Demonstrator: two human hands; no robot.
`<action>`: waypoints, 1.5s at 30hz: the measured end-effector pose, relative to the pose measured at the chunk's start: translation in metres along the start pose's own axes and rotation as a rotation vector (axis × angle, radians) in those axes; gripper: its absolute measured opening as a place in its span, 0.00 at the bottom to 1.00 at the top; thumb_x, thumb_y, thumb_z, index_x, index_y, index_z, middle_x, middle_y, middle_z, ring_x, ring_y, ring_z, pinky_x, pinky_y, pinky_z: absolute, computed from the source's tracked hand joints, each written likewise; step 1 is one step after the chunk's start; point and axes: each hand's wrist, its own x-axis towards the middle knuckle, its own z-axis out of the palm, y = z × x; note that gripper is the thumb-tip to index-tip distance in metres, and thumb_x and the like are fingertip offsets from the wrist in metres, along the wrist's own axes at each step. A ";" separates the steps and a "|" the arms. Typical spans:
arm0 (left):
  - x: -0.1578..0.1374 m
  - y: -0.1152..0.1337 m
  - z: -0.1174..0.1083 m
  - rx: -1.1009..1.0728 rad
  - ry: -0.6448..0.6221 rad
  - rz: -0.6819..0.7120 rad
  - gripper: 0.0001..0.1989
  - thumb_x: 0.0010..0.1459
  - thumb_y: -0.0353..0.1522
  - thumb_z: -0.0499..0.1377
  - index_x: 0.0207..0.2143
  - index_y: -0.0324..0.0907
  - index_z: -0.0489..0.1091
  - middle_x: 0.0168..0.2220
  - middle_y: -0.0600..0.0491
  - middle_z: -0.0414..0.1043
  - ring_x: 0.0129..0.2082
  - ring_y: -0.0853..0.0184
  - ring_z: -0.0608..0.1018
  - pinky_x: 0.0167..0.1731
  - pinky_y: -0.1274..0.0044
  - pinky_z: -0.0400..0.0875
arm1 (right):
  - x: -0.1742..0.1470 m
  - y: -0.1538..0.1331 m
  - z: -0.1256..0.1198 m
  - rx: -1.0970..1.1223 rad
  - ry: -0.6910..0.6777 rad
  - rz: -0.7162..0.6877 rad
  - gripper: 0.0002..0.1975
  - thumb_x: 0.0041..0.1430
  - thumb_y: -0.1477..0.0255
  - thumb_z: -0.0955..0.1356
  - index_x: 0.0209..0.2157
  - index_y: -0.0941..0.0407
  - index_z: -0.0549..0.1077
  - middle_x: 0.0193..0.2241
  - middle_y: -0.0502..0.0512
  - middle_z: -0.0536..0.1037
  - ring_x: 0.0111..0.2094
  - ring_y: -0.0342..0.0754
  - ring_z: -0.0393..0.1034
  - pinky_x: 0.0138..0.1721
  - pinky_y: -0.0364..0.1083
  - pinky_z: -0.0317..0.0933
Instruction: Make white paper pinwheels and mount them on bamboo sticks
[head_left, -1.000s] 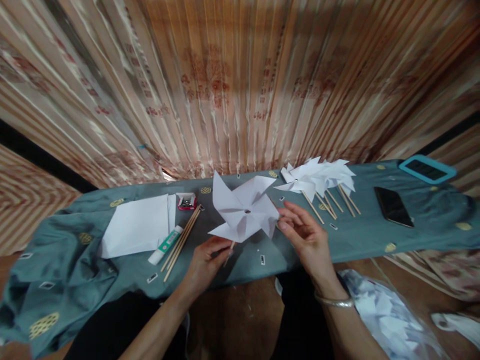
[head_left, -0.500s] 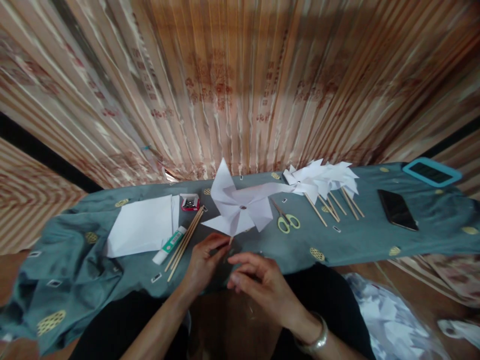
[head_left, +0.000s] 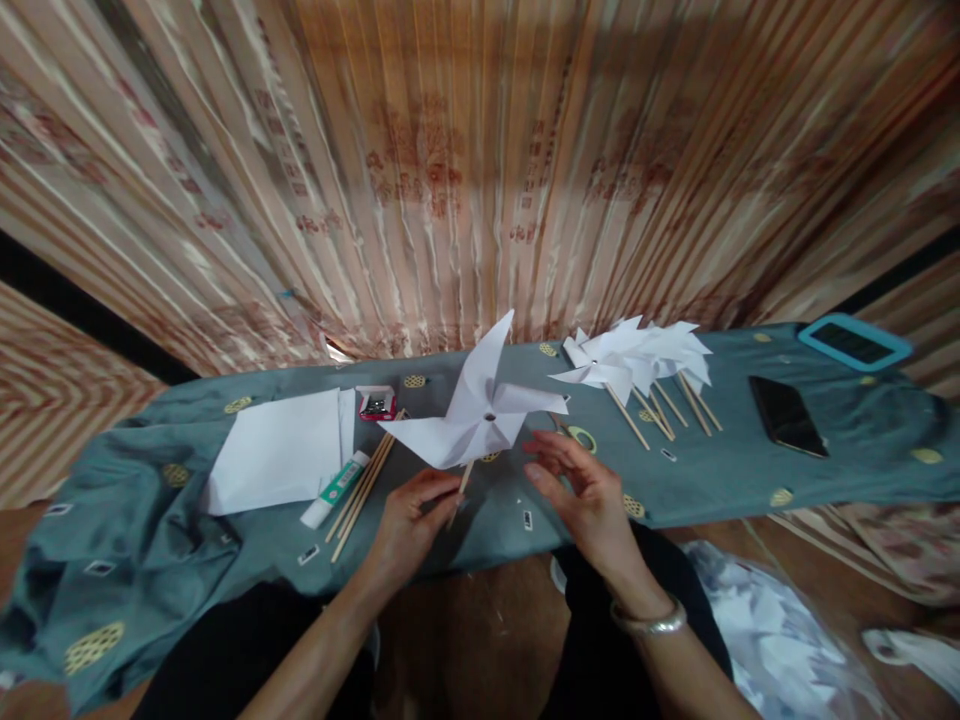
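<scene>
A white paper pinwheel (head_left: pixel 480 410) on a thin wooden stick is held up over the cloth-covered table. My left hand (head_left: pixel 412 525) pinches its stick just below the blades. To the right of the pinwheel is my right hand (head_left: pixel 585 500), its fingers apart and slightly curled, holding nothing. Behind that hand, a pair of scissors (head_left: pixel 583 437) with yellow-green handles is partly hidden. Farther right, several finished white pinwheels (head_left: pixel 645 355) lie overlapping with their sticks pointing toward me.
On the left lie white paper sheets (head_left: pixel 277 450), a glue stick (head_left: pixel 335 490), several loose wooden sticks (head_left: pixel 367 485) and a small red box (head_left: pixel 376 403) of metal bits. A phone (head_left: pixel 787 415) and a blue-framed tablet (head_left: pixel 855 342) are at the right. A plastic bag (head_left: pixel 780 630) of white paper pieces sits on the floor.
The pinwheel's blades have turned on the stick, which my left hand still holds. My right hand has moved right and slightly up, away from the stick, and now covers part of the scissors.
</scene>
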 end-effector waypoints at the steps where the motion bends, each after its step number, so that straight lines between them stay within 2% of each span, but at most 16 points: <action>1: 0.000 0.000 0.001 -0.001 0.002 -0.001 0.09 0.53 0.33 0.61 0.35 0.44 0.80 0.31 0.52 0.77 0.30 0.66 0.77 0.32 0.77 0.71 | 0.000 0.001 0.003 0.008 -0.018 0.006 0.18 0.50 0.67 0.74 0.44 0.51 0.74 0.41 0.55 0.80 0.38 0.49 0.73 0.41 0.49 0.65; 4: -0.001 0.001 0.003 -0.005 -0.010 -0.013 0.09 0.52 0.33 0.61 0.34 0.45 0.80 0.32 0.52 0.78 0.32 0.66 0.78 0.33 0.77 0.71 | 0.002 0.002 0.012 0.103 -0.048 0.036 0.20 0.49 0.66 0.75 0.45 0.51 0.74 0.42 0.55 0.79 0.37 0.48 0.73 0.40 0.49 0.66; 8: -0.002 0.001 0.006 -0.023 -0.031 -0.034 0.09 0.51 0.34 0.62 0.34 0.44 0.80 0.33 0.51 0.79 0.32 0.66 0.78 0.33 0.76 0.72 | 0.008 0.002 0.018 0.241 -0.053 0.080 0.19 0.47 0.63 0.75 0.42 0.53 0.75 0.36 0.54 0.81 0.36 0.48 0.74 0.40 0.49 0.67; 14: -0.002 -0.001 0.007 -0.039 0.002 -0.037 0.08 0.49 0.33 0.63 0.32 0.44 0.81 0.32 0.51 0.80 0.32 0.65 0.79 0.34 0.77 0.72 | 0.015 0.000 0.004 0.306 0.048 0.125 0.20 0.42 0.64 0.77 0.38 0.52 0.76 0.32 0.51 0.81 0.34 0.47 0.74 0.41 0.48 0.68; 18: -0.002 -0.002 0.007 0.016 0.007 -0.038 0.07 0.50 0.34 0.62 0.29 0.43 0.80 0.28 0.52 0.80 0.28 0.65 0.78 0.31 0.76 0.71 | 0.016 -0.003 -0.003 0.292 0.072 0.154 0.19 0.41 0.64 0.78 0.38 0.53 0.77 0.31 0.50 0.81 0.33 0.46 0.74 0.40 0.48 0.69; 21: 0.000 -0.001 0.006 0.023 0.022 -0.015 0.08 0.51 0.35 0.61 0.31 0.43 0.80 0.28 0.52 0.79 0.28 0.65 0.77 0.30 0.77 0.71 | 0.002 -0.006 0.009 0.308 -0.048 0.193 0.18 0.43 0.63 0.77 0.37 0.53 0.77 0.31 0.52 0.81 0.34 0.48 0.75 0.39 0.48 0.70; 23: 0.001 0.001 0.004 0.023 0.043 -0.008 0.08 0.51 0.35 0.61 0.30 0.42 0.80 0.29 0.52 0.79 0.29 0.65 0.78 0.32 0.76 0.72 | -0.015 -0.009 0.023 0.272 -0.193 0.221 0.16 0.48 0.62 0.75 0.38 0.54 0.78 0.31 0.53 0.82 0.34 0.48 0.76 0.37 0.46 0.70; 27: 0.002 0.003 0.000 -0.004 0.054 0.014 0.08 0.50 0.35 0.62 0.29 0.42 0.79 0.31 0.51 0.78 0.32 0.64 0.78 0.34 0.76 0.71 | -0.047 -0.022 0.041 0.127 -0.585 0.231 0.12 0.54 0.65 0.71 0.39 0.54 0.79 0.31 0.53 0.82 0.32 0.46 0.76 0.35 0.44 0.68; 29: 0.002 0.003 -0.001 -0.006 0.041 -0.005 0.08 0.51 0.36 0.61 0.27 0.42 0.79 0.30 0.51 0.78 0.31 0.65 0.77 0.33 0.76 0.71 | -0.051 -0.029 0.037 0.111 -0.643 0.194 0.10 0.56 0.66 0.70 0.39 0.53 0.79 0.30 0.52 0.83 0.31 0.45 0.76 0.33 0.43 0.68; 31: 0.001 0.002 -0.001 0.012 0.051 -0.047 0.08 0.50 0.36 0.62 0.28 0.42 0.79 0.29 0.51 0.78 0.30 0.64 0.77 0.33 0.76 0.71 | -0.045 -0.034 0.027 0.119 -0.553 0.140 0.08 0.57 0.66 0.70 0.38 0.52 0.79 0.27 0.51 0.82 0.28 0.44 0.76 0.31 0.42 0.67; 35: 0.000 0.000 0.002 0.011 0.065 -0.037 0.09 0.49 0.34 0.62 0.34 0.44 0.80 0.31 0.51 0.79 0.31 0.64 0.78 0.34 0.76 0.71 | -0.017 -0.031 0.000 0.153 -0.162 0.063 0.07 0.54 0.65 0.72 0.34 0.52 0.80 0.24 0.51 0.81 0.24 0.44 0.73 0.26 0.43 0.66; 37: -0.001 0.000 0.003 -0.014 0.048 -0.020 0.09 0.50 0.34 0.62 0.34 0.45 0.80 0.31 0.52 0.79 0.30 0.66 0.77 0.31 0.77 0.71 | -0.005 -0.024 -0.011 0.132 0.027 0.030 0.08 0.53 0.65 0.73 0.35 0.52 0.79 0.27 0.52 0.81 0.28 0.46 0.74 0.31 0.45 0.68; 39: -0.001 0.000 0.003 -0.032 0.032 -0.008 0.09 0.50 0.34 0.61 0.33 0.44 0.80 0.31 0.51 0.78 0.28 0.66 0.77 0.30 0.77 0.70 | 0.004 -0.017 -0.017 0.110 0.140 -0.011 0.12 0.52 0.66 0.74 0.40 0.51 0.78 0.34 0.54 0.82 0.36 0.48 0.75 0.39 0.48 0.68; 42: -0.001 0.002 0.003 -0.037 0.001 0.011 0.08 0.51 0.34 0.61 0.33 0.44 0.80 0.30 0.51 0.78 0.28 0.67 0.77 0.30 0.78 0.70 | 0.009 -0.008 -0.016 0.075 0.089 -0.054 0.21 0.50 0.67 0.74 0.48 0.50 0.73 0.46 0.56 0.79 0.44 0.49 0.73 0.48 0.51 0.64; 45: -0.002 0.003 0.003 -0.022 -0.024 0.000 0.09 0.51 0.33 0.62 0.34 0.44 0.80 0.30 0.51 0.78 0.29 0.67 0.77 0.31 0.78 0.70 | 0.008 0.001 -0.008 0.030 -0.033 -0.054 0.28 0.48 0.68 0.76 0.52 0.50 0.71 0.46 0.55 0.78 0.45 0.50 0.72 0.47 0.51 0.63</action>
